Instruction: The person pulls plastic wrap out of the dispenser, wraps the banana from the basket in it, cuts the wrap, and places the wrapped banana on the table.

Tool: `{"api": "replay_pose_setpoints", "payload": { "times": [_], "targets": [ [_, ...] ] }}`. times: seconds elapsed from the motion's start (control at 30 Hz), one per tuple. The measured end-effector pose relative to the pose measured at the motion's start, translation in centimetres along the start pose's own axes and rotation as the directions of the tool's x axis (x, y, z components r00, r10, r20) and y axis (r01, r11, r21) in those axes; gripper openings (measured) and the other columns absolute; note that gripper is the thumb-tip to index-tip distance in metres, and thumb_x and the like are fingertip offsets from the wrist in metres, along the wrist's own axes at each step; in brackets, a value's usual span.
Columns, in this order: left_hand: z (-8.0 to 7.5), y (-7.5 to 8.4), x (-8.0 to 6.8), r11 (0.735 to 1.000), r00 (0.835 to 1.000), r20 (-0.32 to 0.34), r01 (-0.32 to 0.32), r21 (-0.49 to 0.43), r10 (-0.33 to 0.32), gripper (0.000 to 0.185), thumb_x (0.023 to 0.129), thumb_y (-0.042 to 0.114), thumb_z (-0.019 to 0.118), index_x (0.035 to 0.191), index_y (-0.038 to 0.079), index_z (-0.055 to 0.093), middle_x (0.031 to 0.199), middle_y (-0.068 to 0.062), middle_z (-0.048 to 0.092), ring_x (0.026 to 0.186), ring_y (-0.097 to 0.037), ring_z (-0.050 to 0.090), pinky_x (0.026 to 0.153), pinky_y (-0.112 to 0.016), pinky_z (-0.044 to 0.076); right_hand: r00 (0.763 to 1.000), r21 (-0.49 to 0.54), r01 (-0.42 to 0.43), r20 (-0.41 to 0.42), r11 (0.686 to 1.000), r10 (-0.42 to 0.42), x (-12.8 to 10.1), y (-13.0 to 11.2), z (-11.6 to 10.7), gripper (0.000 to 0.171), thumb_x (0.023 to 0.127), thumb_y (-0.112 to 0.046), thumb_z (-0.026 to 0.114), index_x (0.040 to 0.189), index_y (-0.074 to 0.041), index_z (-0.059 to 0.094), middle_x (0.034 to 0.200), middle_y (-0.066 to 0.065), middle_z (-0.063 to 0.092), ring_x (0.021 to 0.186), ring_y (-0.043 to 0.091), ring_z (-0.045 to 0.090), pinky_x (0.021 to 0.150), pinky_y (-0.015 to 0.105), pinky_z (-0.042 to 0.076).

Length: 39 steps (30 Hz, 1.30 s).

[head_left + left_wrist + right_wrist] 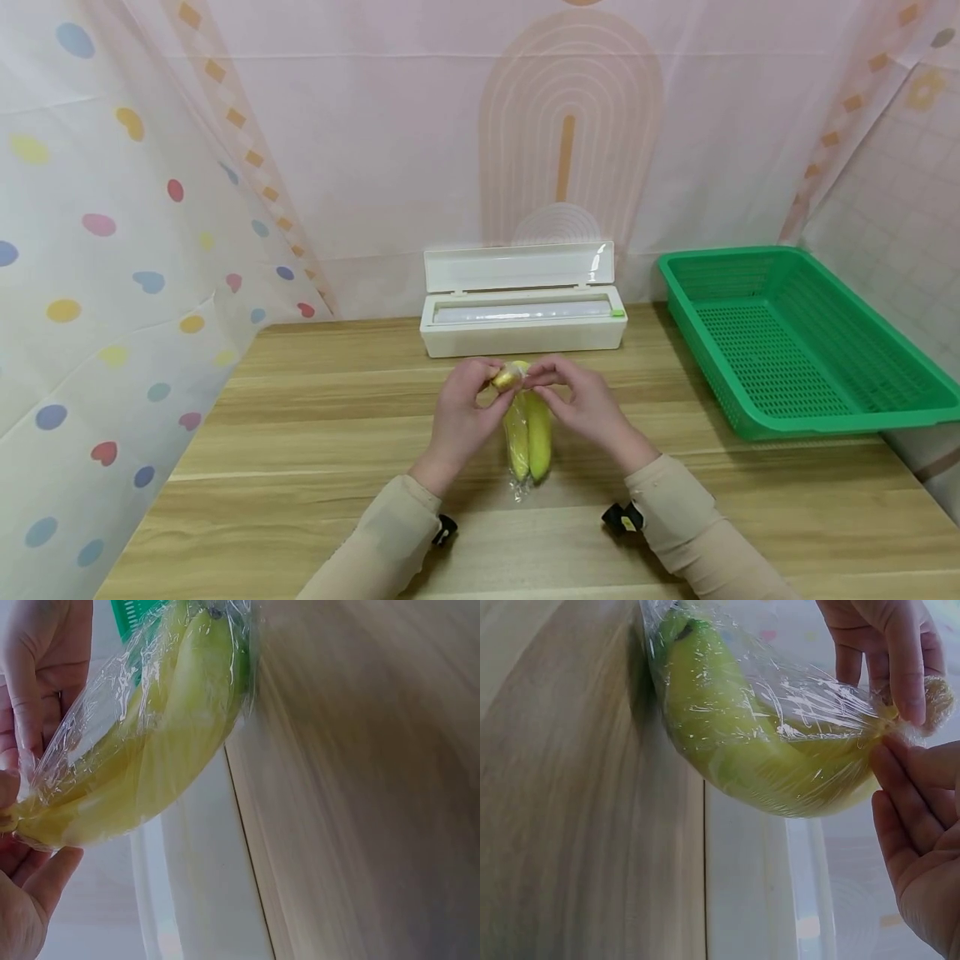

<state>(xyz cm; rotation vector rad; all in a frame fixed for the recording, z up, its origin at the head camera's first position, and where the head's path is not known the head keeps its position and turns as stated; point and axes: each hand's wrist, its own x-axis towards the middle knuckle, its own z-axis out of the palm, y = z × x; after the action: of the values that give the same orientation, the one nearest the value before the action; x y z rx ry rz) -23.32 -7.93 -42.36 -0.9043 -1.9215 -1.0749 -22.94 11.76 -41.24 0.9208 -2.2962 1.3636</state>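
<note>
Two yellow bananas (538, 437), greenish at their tips, are wrapped in clear cling film (802, 705) and joined at the stem end. My left hand (468, 404) holds the film-covered brownish-gold stem end (506, 379) between thumb and fingers. From the other side, my right hand (585, 404) pinches the gathered film just below that end. In the right wrist view, the film bunches tightly at the stem and spreads loosely over the fruit. The bananas hang toward me from the raised stem end, and a crumpled tail of film shows past their tips in the head view.
Behind my hands stands a white cling film dispenser (525, 337), its lid (517, 267) raised and a roll (525, 312) inside. A green plastic basket (738, 408) occupies the right side of the wooden table (300, 467). Patterned curtains (375, 150) hang behind and at the sides.
</note>
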Motion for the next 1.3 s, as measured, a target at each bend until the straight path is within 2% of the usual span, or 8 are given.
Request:
{"api": "replay_pose_setpoints", "payload": {
  "times": [0.17, 0.37, 0.53, 0.63, 0.83, 0.97, 1.1, 1.3],
  "targets": [
    [-0.3, 0.2, 0.2, 0.997, 0.999, 0.034, -0.035, 0.061, 0.033, 0.037, 0.068, -0.004, 0.086, 0.094, 0.000, 0.060, 0.096, -0.013, 0.068, 0.091, -0.027, 0.066, 0.083, -0.033, 0.056, 0.999, -0.042, 0.027, -0.030, 0.999, -0.028, 0.3, -0.1, 0.0, 0.028, 0.083, 0.012, 0.071, 0.106, 0.000, 0.062, 0.097, 0.009, 0.071, 0.089, 0.023, 0.070, 0.084, 0.031, 0.057],
    [-0.3, 0.6, 0.4, 0.995, 0.996, 0.083, -0.040, 0.095, 0.032, 0.046, 0.063, 0.002, 0.092, 0.096, 0.001, 0.059, 0.097, -0.011, 0.066, 0.092, -0.027, 0.063, 0.084, -0.036, 0.054, 0.995, -0.086, 0.059, -0.077, 0.995, -0.066, 0.7, -0.1, 0.1, 0.023, 0.081, 0.006, 0.077, 0.099, -0.002, 0.066, 0.091, 0.006, 0.072, 0.083, 0.019, 0.069, 0.081, 0.033, 0.058],
    [-0.3, 0.7, 0.5, 0.992, 0.998, 0.060, -0.041, 0.117, 0.035, 0.042, 0.065, -0.003, 0.089, 0.092, 0.003, 0.057, 0.095, -0.010, 0.066, 0.089, -0.026, 0.063, 0.082, -0.036, 0.055, 0.993, -0.073, 0.087, -0.080, 0.994, -0.093, 1.0, -0.1, 0.2, 0.018, 0.081, 0.006, 0.077, 0.094, -0.004, 0.068, 0.087, 0.005, 0.071, 0.081, 0.019, 0.067, 0.073, 0.035, 0.058],
    [-0.2, 0.5, 0.5, 0.991, 0.998, 0.041, -0.059, 0.124, 0.054, 0.039, 0.067, -0.006, 0.086, 0.091, 0.004, 0.057, 0.094, -0.010, 0.067, 0.088, -0.026, 0.064, 0.080, -0.036, 0.055, 0.987, -0.102, 0.122, -0.096, 0.987, -0.132, 1.2, 0.0, 0.3, 0.019, 0.079, 0.006, 0.078, 0.090, -0.005, 0.069, 0.085, 0.004, 0.070, 0.080, 0.019, 0.064, 0.073, 0.036, 0.055],
    [-0.1, 0.5, 0.6, 0.988, 0.997, 0.021, -0.078, 0.136, 0.076, 0.037, 0.065, -0.008, 0.081, 0.091, 0.004, 0.058, 0.091, -0.009, 0.067, 0.085, -0.025, 0.064, 0.074, -0.035, 0.056, 0.955, -0.187, 0.242, -0.129, 0.952, -0.268, 1.9, 0.4, 0.2, 0.022, 0.073, 0.006, 0.082, 0.083, -0.008, 0.070, 0.087, 0.002, 0.066, 0.087, 0.020, 0.060, 0.078, 0.034, 0.051],
    [0.0, 0.6, 0.6, 0.986, 0.998, 0.013, -0.069, 0.152, 0.068, 0.037, 0.063, -0.009, 0.079, 0.091, 0.004, 0.058, 0.090, -0.009, 0.067, 0.084, -0.025, 0.063, 0.073, -0.034, 0.055, 0.943, -0.213, 0.281, -0.120, 0.936, -0.310, 2.0, 0.5, 0.2, 0.021, 0.074, 0.005, 0.082, 0.082, -0.010, 0.070, 0.088, 0.001, 0.067, 0.089, 0.021, 0.059, 0.080, 0.036, 0.048],
    [0.0, 0.7, 0.6, 0.986, 0.998, 0.016, -0.054, 0.157, 0.053, 0.038, 0.061, -0.009, 0.079, 0.091, 0.004, 0.058, 0.090, -0.010, 0.067, 0.083, -0.025, 0.063, 0.074, -0.035, 0.056, 0.945, -0.209, 0.279, -0.111, 0.937, -0.306, 2.0, 0.5, 0.3, 0.022, 0.075, 0.006, 0.081, 0.082, -0.010, 0.068, 0.089, 0.002, 0.068, 0.091, 0.022, 0.059, 0.082, 0.038, 0.047],
    [0.0, 0.7, 0.5, 0.988, 0.999, 0.021, -0.034, 0.149, 0.031, 0.037, 0.062, -0.011, 0.077, 0.090, 0.003, 0.058, 0.091, -0.010, 0.067, 0.084, -0.026, 0.064, 0.075, -0.035, 0.056, 0.967, -0.139, 0.213, -0.109, 0.967, -0.229, 2.1, 0.5, -0.1, 0.019, 0.077, 0.007, 0.079, 0.085, -0.008, 0.069, 0.089, 0.003, 0.069, 0.089, 0.022, 0.060, 0.081, 0.035, 0.049]
  ]
}}
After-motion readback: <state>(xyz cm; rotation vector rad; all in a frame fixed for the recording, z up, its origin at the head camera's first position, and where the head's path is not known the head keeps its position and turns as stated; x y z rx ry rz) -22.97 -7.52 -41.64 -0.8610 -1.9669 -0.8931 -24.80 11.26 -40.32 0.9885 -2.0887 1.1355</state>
